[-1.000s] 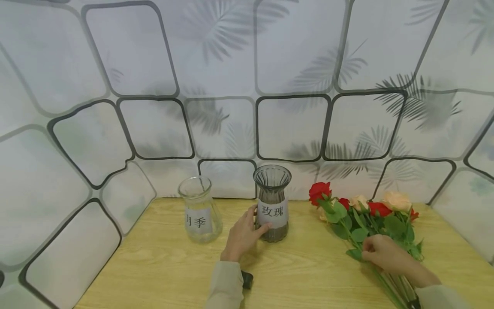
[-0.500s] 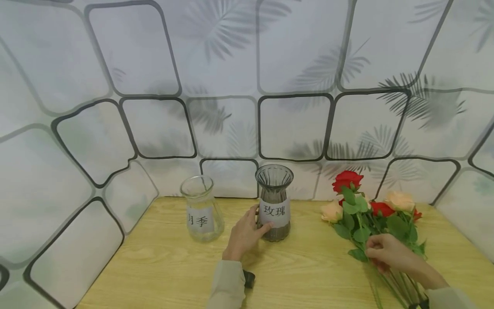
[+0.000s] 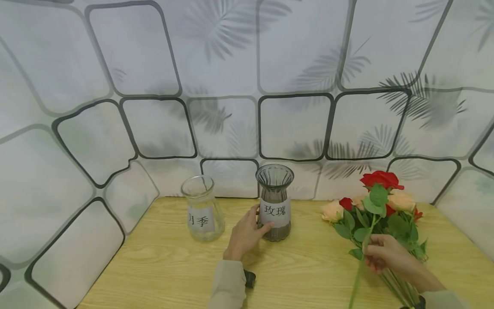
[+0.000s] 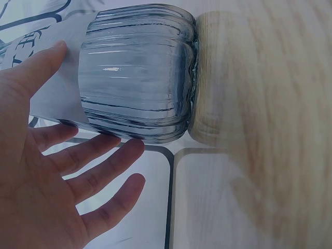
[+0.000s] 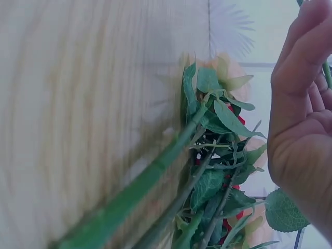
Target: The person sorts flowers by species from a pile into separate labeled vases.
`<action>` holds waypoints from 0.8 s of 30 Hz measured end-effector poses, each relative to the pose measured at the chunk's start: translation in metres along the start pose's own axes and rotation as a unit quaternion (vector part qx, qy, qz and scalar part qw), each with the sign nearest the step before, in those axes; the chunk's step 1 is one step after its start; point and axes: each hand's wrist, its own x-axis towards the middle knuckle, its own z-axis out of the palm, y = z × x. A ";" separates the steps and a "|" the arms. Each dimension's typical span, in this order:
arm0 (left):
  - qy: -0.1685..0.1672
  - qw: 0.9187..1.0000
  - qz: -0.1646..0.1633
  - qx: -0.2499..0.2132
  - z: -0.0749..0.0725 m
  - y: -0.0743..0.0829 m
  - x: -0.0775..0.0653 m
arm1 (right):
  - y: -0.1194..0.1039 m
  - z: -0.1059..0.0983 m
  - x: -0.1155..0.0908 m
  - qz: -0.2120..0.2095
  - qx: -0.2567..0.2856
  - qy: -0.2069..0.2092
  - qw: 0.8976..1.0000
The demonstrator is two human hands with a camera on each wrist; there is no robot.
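My left hand [image 3: 245, 235] rests against the left side of a grey ribbed glass vase [image 3: 279, 234] with a white paper label bearing black characters. In the left wrist view, the thumb lies on the label and the other fingers are spread, some tips touching the glass vase [image 4: 135, 72]. At the right, my right hand [image 3: 391, 256] pinches the green stem of a red rose [image 3: 382, 180], its bloom raised above the other flowers. The right wrist view shows this hand [image 5: 301, 104] only in part, a bit of stem behind its fingers.
A clear glass vase [image 3: 202, 236] with a similar label stands on the left. Several peach [image 3: 332, 211] and red flowers with leafy stems lie on the wooden table [image 3: 162, 266] beneath my right hand. A patterned cloth wall [image 3: 220, 128] rises behind the table.
The red rose has swung rightward and up from the bunch's left side, its stem turning upright in my right hand. My left hand has stayed at the grey vase.
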 end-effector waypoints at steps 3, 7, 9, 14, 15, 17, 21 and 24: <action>-0.002 1.000 -0.001 -0.002 -0.001 0.000 0.000 | 0.000 0.001 0.001 0.009 0.019 0.009 1.000; -0.003 1.000 -0.002 -0.002 -0.001 0.001 0.000 | -0.002 0.002 0.003 0.014 0.038 0.018 0.999; -0.004 1.000 -0.003 -0.003 -0.001 0.001 -0.001 | -0.004 0.004 0.005 0.019 0.043 0.026 0.999; -0.004 1.000 -0.003 -0.006 -0.002 0.002 -0.001 | -0.007 0.008 0.008 0.009 0.043 0.060 0.997; -0.004 1.000 -0.004 -0.005 -0.002 0.002 -0.001 | -0.007 0.009 0.009 -0.001 0.046 0.066 0.997; -0.004 1.000 -0.003 -0.004 -0.001 0.002 -0.001 | -0.006 0.010 0.009 -0.024 0.055 0.076 0.995; -0.005 1.000 -0.005 -0.002 -0.001 0.002 -0.001 | -0.004 0.012 0.009 -0.059 0.079 0.082 0.992; -0.005 1.000 -0.008 -0.004 -0.001 0.002 -0.001 | -0.004 0.014 0.010 -0.064 0.085 0.086 0.991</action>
